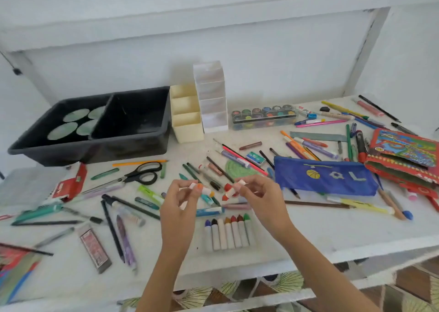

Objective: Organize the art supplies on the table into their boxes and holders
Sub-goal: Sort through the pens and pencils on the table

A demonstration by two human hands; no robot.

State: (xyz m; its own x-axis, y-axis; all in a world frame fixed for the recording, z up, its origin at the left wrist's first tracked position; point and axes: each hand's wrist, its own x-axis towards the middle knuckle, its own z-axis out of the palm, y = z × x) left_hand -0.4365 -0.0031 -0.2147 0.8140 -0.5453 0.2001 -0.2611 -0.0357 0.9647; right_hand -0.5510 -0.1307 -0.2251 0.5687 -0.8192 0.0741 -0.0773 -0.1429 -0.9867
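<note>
**Crayons held in both hands above a cluttered surface**

An orange-tipped crayon (199, 186) is pinched between the curled fingers of the left hand (183, 194). Red-tipped crayons (228, 190) are gripped by the fingertips of the right hand (256, 190). Both hands are raised just above the white surface (308, 231), close together but apart.

Just below the hands, a row of crayons (228, 233) is laid side by side on the surface, tips pointed away from the person. A blue pencil case (325, 176) is seen to the right of the hands, and a red crayon box (401, 155) beyond it. Black scissors (140, 176) are found to the left, among scattered pens and pencils.

At the back, a black two-part tray (95, 126) is placed beside a cream holder (186, 114) and a white holder (211, 98), with a paint set (263, 117) to their right.
</note>
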